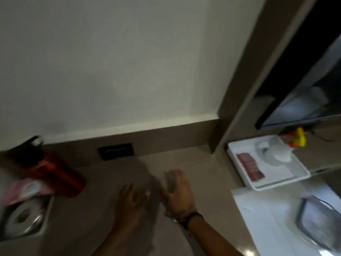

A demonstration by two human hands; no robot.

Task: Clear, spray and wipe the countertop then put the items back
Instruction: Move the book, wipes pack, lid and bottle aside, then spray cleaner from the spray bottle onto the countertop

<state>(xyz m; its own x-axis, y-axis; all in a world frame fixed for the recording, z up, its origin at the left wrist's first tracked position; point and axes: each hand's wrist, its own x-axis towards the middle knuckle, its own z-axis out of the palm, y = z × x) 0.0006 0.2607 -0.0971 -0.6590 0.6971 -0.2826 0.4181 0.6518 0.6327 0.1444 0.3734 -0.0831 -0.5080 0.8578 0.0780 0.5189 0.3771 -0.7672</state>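
Both your hands are out over the bare middle of the counter: left hand at 6 o'clock, right hand just beside it toward 5, fingers spread, palms down, nothing visible in either. Blur hides whether they touch the surface. That patch looks cleared. The red bottle is parked at 9 o'clock, next to a metal bin holding a paper roll. The white tray sits at 3 o'clock and a sheet at 4, likely shoved aside to open up the wipe zone. No spray or cloth in view.
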